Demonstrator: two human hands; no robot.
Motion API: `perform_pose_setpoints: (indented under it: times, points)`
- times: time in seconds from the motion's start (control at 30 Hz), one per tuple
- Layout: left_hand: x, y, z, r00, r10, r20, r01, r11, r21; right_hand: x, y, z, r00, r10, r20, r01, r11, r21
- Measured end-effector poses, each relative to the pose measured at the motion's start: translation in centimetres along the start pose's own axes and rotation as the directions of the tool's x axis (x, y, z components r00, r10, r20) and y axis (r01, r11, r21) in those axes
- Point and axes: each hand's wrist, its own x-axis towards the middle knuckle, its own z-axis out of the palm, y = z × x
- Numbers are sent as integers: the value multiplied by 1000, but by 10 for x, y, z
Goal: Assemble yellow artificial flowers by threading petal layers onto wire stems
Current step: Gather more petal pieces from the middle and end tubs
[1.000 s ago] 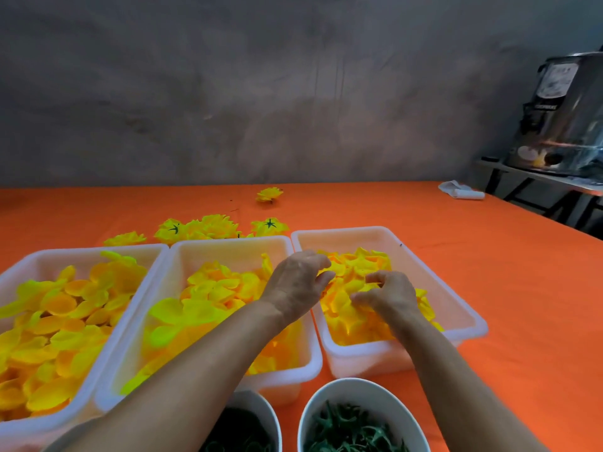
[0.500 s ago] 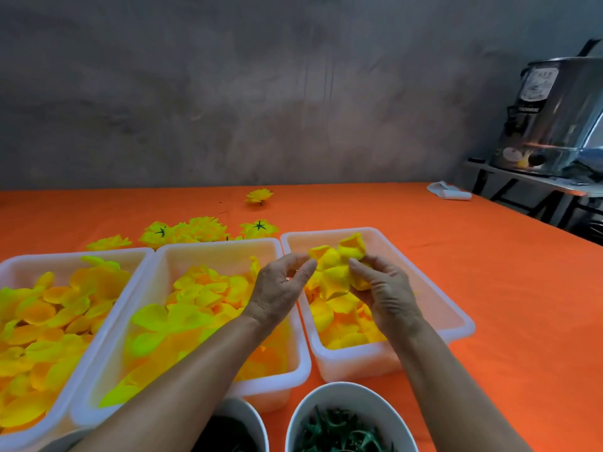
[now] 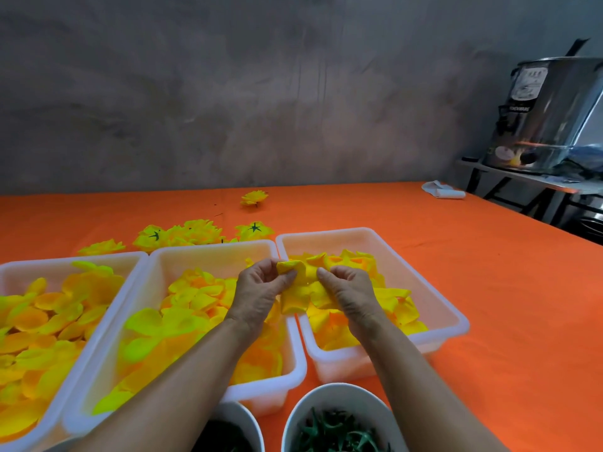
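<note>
Both hands raised over the gap between middle tub (image 3: pixel 182 256) and right tub (image 3: pixel 434 308). Left hand (image 3: pixel 261 295) pinches a yellow petal layer (image 3: pixel 295 288) at its upper edge, thumb and fingers curled on it. Right hand (image 3: pixel 350 293) grips the same layer from the 3 o'clock side, thumb on top. Layer hangs between the 2 hands, above the tubs' petals. Left tub (image 3: pixel 65 259) at 9 o'clock, full of petals. Finished flowers (image 3: pixel 195 231) on orange table (image 3: pixel 489 272) at 12 o'clock. Bowl of green parts (image 3: pixel 339 432) at 6 o'clock.
</note>
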Motion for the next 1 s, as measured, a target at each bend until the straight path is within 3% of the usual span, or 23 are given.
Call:
perform_pose_setpoints:
  times: [0.1,0.3,0.4,0.6,0.77,0.9,1.0]
  points:
    - [1,-2,-1,1000,1,-18,1,997,82,-1,1,1,999,-35,11,36,998,-47]
    - [0,-6,-1,997,79,9,-77,939,335,3,2,0,987,-119,-106,106,987,-123]
    - [0,-4,-1,995,99,28,-102,923,371,3,2,-1,985,-128,-115,112,985,-134]
    - [-2,3,-2,997,33,73,-49,971,235,-1,-1,-6,997,68,-48,-60,987,152]
    - [-2,3,-2,998,26,59,-34,988,149,0,-1,0,991,-76,-111,57,985,-163]
    - [-3,-2,1,992,98,80,-114,965,236,-1,-2,-1,944,-276,-181,144,837,-527]
    - [-3,-3,3,978,193,79,-208,919,336,-7,-7,1,909,-378,-174,263,846,-464]
